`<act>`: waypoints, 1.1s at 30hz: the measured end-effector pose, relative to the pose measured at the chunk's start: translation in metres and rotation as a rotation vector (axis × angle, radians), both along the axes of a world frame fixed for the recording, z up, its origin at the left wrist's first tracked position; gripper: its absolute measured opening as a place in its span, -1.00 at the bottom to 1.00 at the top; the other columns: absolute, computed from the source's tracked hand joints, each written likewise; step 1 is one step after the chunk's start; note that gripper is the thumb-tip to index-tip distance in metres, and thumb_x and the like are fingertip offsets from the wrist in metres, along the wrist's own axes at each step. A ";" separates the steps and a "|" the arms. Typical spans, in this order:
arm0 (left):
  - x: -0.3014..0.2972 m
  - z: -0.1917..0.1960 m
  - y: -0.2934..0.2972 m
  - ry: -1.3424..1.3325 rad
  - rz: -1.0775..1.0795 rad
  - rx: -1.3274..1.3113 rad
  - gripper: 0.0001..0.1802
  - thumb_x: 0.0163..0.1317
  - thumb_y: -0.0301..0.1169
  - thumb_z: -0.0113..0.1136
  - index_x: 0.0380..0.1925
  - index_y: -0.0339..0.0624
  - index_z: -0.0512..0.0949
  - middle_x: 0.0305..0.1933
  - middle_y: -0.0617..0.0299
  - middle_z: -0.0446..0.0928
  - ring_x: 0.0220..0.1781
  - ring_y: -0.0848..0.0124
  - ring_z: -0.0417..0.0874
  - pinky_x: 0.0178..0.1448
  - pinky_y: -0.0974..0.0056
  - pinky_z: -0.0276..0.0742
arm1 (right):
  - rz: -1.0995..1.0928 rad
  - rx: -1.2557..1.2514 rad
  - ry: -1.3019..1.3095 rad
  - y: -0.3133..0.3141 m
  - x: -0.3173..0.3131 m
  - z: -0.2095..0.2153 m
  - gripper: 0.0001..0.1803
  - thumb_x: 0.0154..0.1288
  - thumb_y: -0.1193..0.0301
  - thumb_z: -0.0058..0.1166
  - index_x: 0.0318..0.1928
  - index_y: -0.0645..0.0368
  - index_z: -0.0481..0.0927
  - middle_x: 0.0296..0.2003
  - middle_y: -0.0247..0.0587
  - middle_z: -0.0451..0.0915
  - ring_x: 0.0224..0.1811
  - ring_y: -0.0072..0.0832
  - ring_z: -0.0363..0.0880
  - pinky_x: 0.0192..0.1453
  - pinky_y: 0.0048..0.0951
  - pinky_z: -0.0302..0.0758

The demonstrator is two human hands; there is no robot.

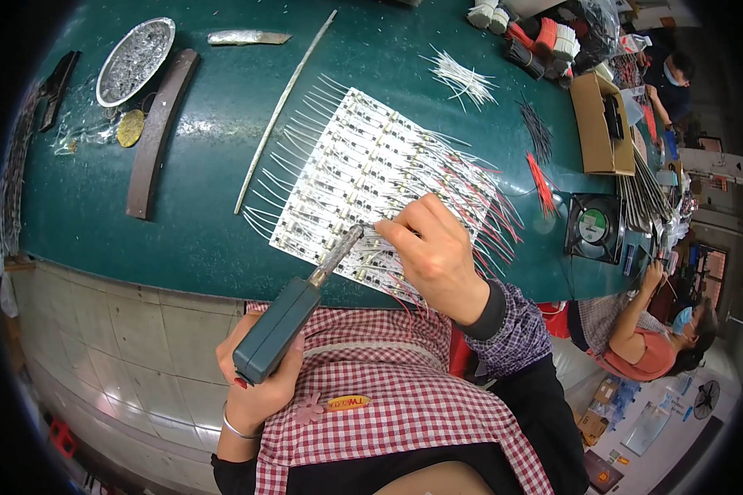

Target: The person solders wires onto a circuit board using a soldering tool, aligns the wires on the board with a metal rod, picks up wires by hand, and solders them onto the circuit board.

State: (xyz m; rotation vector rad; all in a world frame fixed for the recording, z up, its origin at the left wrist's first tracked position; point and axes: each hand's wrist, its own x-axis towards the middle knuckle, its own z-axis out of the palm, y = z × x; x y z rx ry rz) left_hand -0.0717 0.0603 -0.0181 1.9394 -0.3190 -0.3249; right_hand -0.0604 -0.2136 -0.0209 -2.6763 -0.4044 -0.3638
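My left hand (260, 400) is closed round the dark green handle of a soldering iron (279, 328), whose metal shaft slants up and to the right. The iron's tip is over a white panel of small circuit boards (328, 157), beside the fingertips of my right hand (437, 252). That hand is pinched just above the panel; anything between thumb and finger is too small to make out. Rows of black components cover the panel. Thin white wires stick out along its left side, and white and red wires fan out on the right, partly behind my right hand.
Left on the green table (215, 181) are a metal dish (136, 62), a yellow round pad (130, 129), a brown bar (162, 136) and a thin rod (285, 111). Rightward lie white wires (464, 78), black wires (537, 130), red wires (541, 183), a fan (593, 227) and a cardboard box (590, 124). Two people work beyond.
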 end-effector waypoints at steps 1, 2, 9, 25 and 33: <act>0.000 0.000 0.000 0.010 0.001 -0.002 -0.84 -0.01 -0.63 0.36 -0.36 -0.37 0.65 -0.36 0.05 0.61 -0.46 0.26 0.65 -0.39 0.30 0.52 | 0.001 -0.005 0.003 0.000 0.000 0.000 -0.74 -0.06 0.60 0.12 -0.25 0.22 0.61 -0.39 -0.26 0.44 -0.27 -0.33 0.45 -0.26 -0.35 0.45; -0.001 -0.001 0.001 0.017 -0.005 -0.003 -0.83 -0.01 -0.62 0.36 -0.36 -0.37 0.65 -0.36 0.05 0.61 -0.46 0.25 0.65 -0.39 0.30 0.52 | 0.002 -0.010 0.007 0.000 0.000 0.001 -0.74 -0.06 0.60 0.11 -0.25 0.22 0.61 -0.39 -0.26 0.44 -0.26 -0.33 0.45 -0.26 -0.35 0.45; -0.006 -0.003 0.007 0.040 0.053 -0.004 -0.78 0.00 -0.59 0.38 -0.30 -0.42 0.66 -0.34 0.00 0.63 -0.44 0.21 0.69 -0.38 0.28 0.55 | 0.000 -0.014 0.014 0.000 -0.001 0.001 -0.75 -0.06 0.61 0.11 -0.27 0.23 0.61 -0.38 -0.24 0.43 -0.26 -0.32 0.44 -0.26 -0.35 0.45; -0.011 -0.004 0.014 0.006 0.063 -0.036 -0.76 -0.01 -0.62 0.37 -0.28 -0.45 0.66 -0.30 -0.01 0.65 -0.37 0.23 0.72 -0.28 0.29 0.60 | -0.005 0.058 -0.025 0.007 -0.009 0.001 -0.72 -0.09 0.64 0.17 -0.26 0.20 0.64 -0.36 -0.28 0.51 -0.25 -0.30 0.49 -0.22 -0.31 0.41; -0.011 -0.004 0.011 -0.001 0.011 -0.013 -0.77 -0.03 -0.64 0.36 -0.29 -0.41 0.66 -0.29 0.00 0.64 -0.38 0.23 0.70 -0.30 0.29 0.57 | -0.002 0.030 0.000 0.006 -0.009 -0.002 -0.71 -0.09 0.64 0.15 -0.25 0.20 0.64 -0.35 -0.27 0.51 -0.23 -0.31 0.48 -0.21 -0.31 0.38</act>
